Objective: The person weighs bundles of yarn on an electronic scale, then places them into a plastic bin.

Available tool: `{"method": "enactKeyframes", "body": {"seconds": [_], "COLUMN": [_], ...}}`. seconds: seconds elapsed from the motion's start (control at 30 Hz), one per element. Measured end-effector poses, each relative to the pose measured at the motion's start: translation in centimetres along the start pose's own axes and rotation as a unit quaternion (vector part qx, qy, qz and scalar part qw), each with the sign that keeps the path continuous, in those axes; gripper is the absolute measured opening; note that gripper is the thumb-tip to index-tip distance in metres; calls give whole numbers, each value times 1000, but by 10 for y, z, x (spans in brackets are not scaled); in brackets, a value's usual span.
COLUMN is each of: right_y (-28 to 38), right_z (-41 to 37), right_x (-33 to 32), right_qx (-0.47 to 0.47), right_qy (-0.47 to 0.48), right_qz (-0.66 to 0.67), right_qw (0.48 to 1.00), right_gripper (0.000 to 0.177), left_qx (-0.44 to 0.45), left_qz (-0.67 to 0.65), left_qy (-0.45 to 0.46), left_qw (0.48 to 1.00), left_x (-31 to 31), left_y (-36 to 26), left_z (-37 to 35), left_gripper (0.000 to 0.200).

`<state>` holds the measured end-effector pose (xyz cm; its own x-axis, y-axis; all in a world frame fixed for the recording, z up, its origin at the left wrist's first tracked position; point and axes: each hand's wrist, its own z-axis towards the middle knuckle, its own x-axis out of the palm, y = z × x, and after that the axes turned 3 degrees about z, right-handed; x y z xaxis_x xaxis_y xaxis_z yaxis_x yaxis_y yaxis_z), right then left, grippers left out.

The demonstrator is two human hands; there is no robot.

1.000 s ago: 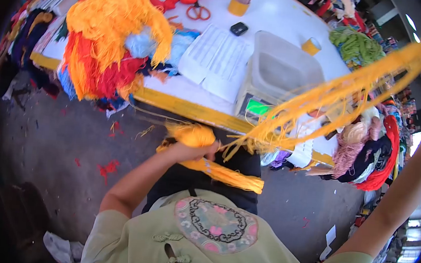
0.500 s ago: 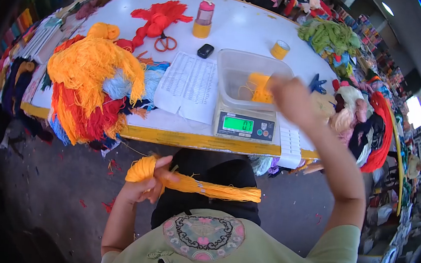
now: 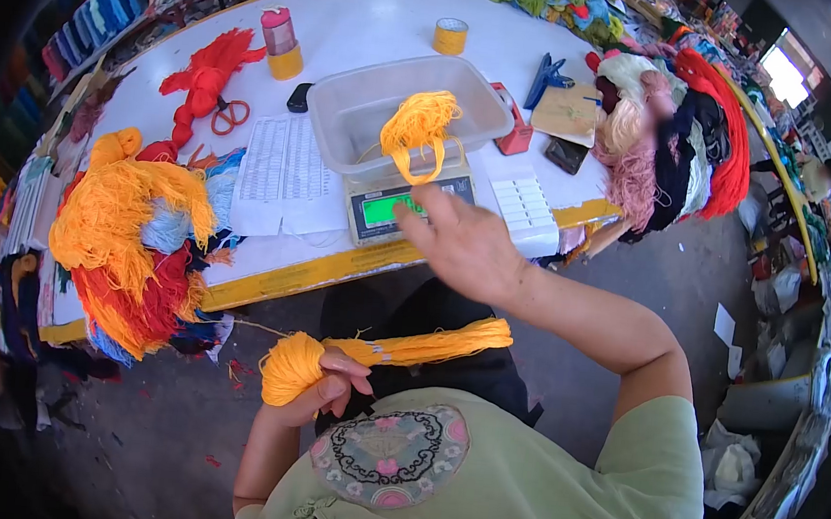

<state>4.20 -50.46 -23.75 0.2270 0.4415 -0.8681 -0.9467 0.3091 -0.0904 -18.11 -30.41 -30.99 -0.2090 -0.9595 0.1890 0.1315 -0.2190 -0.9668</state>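
My left hand (image 3: 320, 390) is closed round a yellow-orange yarn skein (image 3: 437, 347) in front of my lap. A bulky looped end puffs out on its left, and the long straight part lies to the right. My right hand (image 3: 471, 250) hovers over the front of a digital scale (image 3: 352, 190), fingers apart and holding nothing, covering part of the green display. On the scale sits a clear plastic tub (image 3: 334, 119). A small bundle of yellow yarn (image 3: 419, 124) lies in the tub, with a loop hanging over its near rim close to my right fingertips.
A heap of orange, red and blue yarn (image 3: 132, 225) hangs off the table's left edge. Printed sheets (image 3: 285, 174) lie left of the scale. Behind are orange-handled scissors (image 3: 229, 117), a pink bottle (image 3: 279, 35) and a tape roll (image 3: 450, 35). Mixed yarn (image 3: 644, 131) is piled at right.
My right hand has come from the tub's right side down toward the scale's front. The yarn in the tub now has a loop over the near rim. The view has turned rightward.
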Motion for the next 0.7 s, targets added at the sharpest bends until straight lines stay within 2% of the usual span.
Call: {"method": "enactKeyframes", "body": {"seconds": [0.07,0.13,0.17,0.2,0.27,0.3,0.37,0.4,0.47,0.5,0.6,0.7], "right_y": [29,64,89,114,154,175,200,198,190,192,190,188], "right_z": [-5,-4,-7,-6,13,21,33,31,26,23,17,21], "right_x": [-17,-26,-16,-4,12,27,50,50,40,44,44,40], "right_qx": [-58,-158,-167,-173,-134,-118,-84,-86,-86,-59,-57,-70], "right_qy": [42,51,58,67,158,204,293,305,326,324,310,330], "right_qz": [113,312,448,574,761,800,854,847,836,857,863,850], "right_qw": [991,935,876,798,614,552,423,427,432,398,395,405], "right_gripper": [26,20,20,21,23,24,24,25,27,28,28,28], "left_qx": [30,56,66,69,103,64,-23,-67,-92,-105,-209,-303], "left_qz": [-7,-53,-30,-18,-40,-74,13,3,-40,-63,-40,-17], "left_qy": [-43,-112,-135,-89,44,157,203,242,235,231,86,-62], "left_qw": [999,991,988,994,993,983,979,968,967,965,973,951], "left_x": [0,-5,1,3,23,28,63,70,63,61,76,91], "left_y": [-2,3,0,-4,1,14,-23,-26,-26,-26,-56,-89], "left_z": [7,21,40,56,92,107,114,118,112,108,93,81], "left_gripper": [32,29,31,32,29,29,23,20,16,14,11,9]}}
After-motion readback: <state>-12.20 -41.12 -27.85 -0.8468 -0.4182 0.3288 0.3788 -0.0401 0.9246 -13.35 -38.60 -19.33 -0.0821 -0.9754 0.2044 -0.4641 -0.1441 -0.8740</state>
